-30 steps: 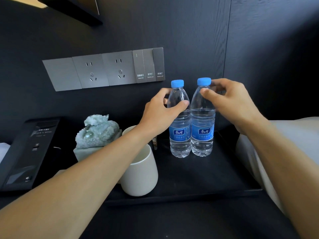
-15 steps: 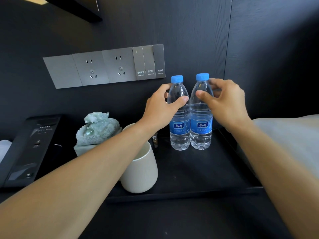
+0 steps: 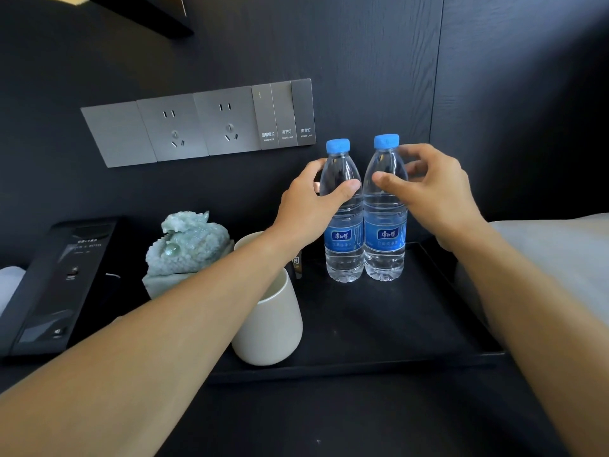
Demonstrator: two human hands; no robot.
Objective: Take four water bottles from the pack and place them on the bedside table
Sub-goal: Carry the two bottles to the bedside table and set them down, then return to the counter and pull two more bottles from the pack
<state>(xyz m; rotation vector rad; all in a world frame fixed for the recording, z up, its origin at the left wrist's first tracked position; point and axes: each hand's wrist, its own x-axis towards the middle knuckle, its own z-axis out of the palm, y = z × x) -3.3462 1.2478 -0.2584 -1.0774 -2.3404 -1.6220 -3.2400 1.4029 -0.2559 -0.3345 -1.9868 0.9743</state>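
Two clear water bottles with blue caps and blue labels stand upright, side by side and touching, at the back of a black tray (image 3: 379,344) on the dark bedside table (image 3: 329,420). My left hand (image 3: 313,206) wraps the shoulder of the left water bottle (image 3: 344,245), thumb across its front. My right hand (image 3: 431,189) curls round the shoulder of the right water bottle (image 3: 384,242), thumb in front and fingers behind, in a looser hold. No bottle pack is in view.
A white cup (image 3: 270,328) stands on the tray's left part under my left forearm. A pale green carved stone figure (image 3: 188,245) and a black phone console (image 3: 56,285) sit further left. Wall sockets (image 3: 201,127) are behind. White bedding (image 3: 553,245) lies at the right.
My right hand has slid down from the right bottle's cap to its shoulder and its fingers have loosened. The bottles stay standing on the tray, and my left hand keeps its hold.
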